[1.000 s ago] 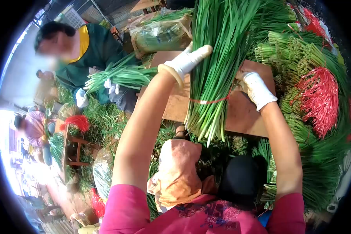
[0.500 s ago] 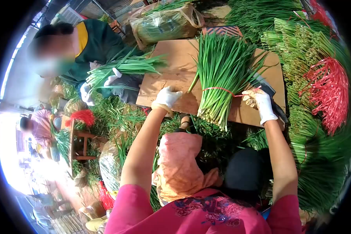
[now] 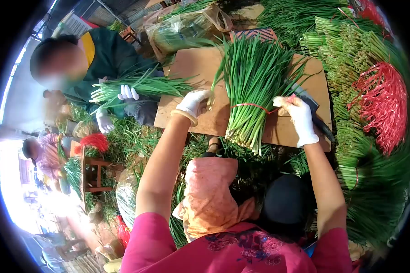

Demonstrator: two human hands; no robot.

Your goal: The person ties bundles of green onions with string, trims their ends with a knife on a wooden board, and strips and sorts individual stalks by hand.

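Observation:
A large bundle of green stalks [image 3: 255,86] lies on the wooden board [image 3: 191,68], its pale cut ends toward me. Around its lower part runs a red tie [image 3: 250,105]. At the bundle's right side, my right hand [image 3: 296,113], in a white glove, is closed on the end of the red tie. To the left, my left hand [image 3: 197,103], gloved and with a bangle at the wrist, pinches a loose green stalk [image 3: 217,77] beside the bundle. A dark blade [image 3: 310,102] lies on the board, partly behind my right hand.
At the left a co-worker in a dark green top [image 3: 114,54] holds a smaller green bunch [image 3: 136,86]. Bundles [image 3: 346,59] are piled at the right under red strips [image 3: 385,104]. A plastic-wrapped bale [image 3: 187,32] sits behind the board. Another person [image 3: 48,154] is farther left.
The bundle has come down from my raised hands onto the board. My left hand has left it and moved up to the loose stalk. My right hand has stayed by the red tie.

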